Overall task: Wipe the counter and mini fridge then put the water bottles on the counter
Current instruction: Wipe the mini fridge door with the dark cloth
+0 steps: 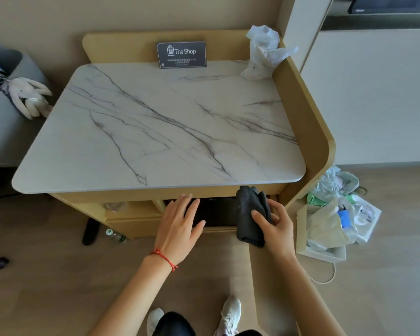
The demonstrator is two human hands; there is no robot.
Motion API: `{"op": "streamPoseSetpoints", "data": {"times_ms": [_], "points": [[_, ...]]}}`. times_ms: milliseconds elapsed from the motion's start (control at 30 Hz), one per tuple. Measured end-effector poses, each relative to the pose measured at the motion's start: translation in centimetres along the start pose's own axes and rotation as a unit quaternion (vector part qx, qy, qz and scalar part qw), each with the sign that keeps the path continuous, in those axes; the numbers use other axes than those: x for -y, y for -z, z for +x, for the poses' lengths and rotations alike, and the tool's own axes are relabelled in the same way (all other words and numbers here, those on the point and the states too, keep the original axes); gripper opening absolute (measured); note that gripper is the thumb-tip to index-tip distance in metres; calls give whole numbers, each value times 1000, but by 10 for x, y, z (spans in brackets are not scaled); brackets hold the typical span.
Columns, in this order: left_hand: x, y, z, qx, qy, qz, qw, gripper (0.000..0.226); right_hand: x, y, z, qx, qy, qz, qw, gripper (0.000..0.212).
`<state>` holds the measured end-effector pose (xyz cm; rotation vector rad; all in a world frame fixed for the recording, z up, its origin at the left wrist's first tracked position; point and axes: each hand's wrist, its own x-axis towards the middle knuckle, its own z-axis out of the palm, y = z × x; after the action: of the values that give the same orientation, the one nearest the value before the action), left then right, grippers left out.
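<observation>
The white marble counter [155,132] fills the middle of the view. Under its front edge sits the black mini fridge [218,212], mostly hidden by my hands. My left hand [180,224] lies flat on the fridge front with fingers spread, holding nothing. My right hand [274,226] grips a folded dark cloth [250,214] against the right part of the fridge front. One water bottle [115,235] lies on the floor below the cabinet's left side. Another clear bottle [114,206] rests on the open shelf left of the fridge.
A dark "The Shop" sign [181,54] leans at the counter's back. A crumpled white plastic bag [262,52] sits in the back right corner. Bags and a white box [330,224] crowd the floor on the right. A grey seat with a plush toy [29,95] stands left.
</observation>
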<state>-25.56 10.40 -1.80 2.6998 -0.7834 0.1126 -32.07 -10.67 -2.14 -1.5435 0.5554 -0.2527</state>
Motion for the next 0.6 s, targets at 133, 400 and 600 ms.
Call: {"op": "streamPoseSetpoints", "data": {"times_ms": [133, 400, 600], "points": [[28, -1, -16, 7, -17, -13, 1000, 46, -12, -21, -17, -14, -6, -20, 1000, 38], [95, -19, -41, 25, -50, -16, 998, 47, -51, -73, -43, -62, -45, -25, 997, 36], [123, -63, -39, 25, -26, -19, 999, 48, -96, -91, -32, -56, -61, -22, 996, 35]]}}
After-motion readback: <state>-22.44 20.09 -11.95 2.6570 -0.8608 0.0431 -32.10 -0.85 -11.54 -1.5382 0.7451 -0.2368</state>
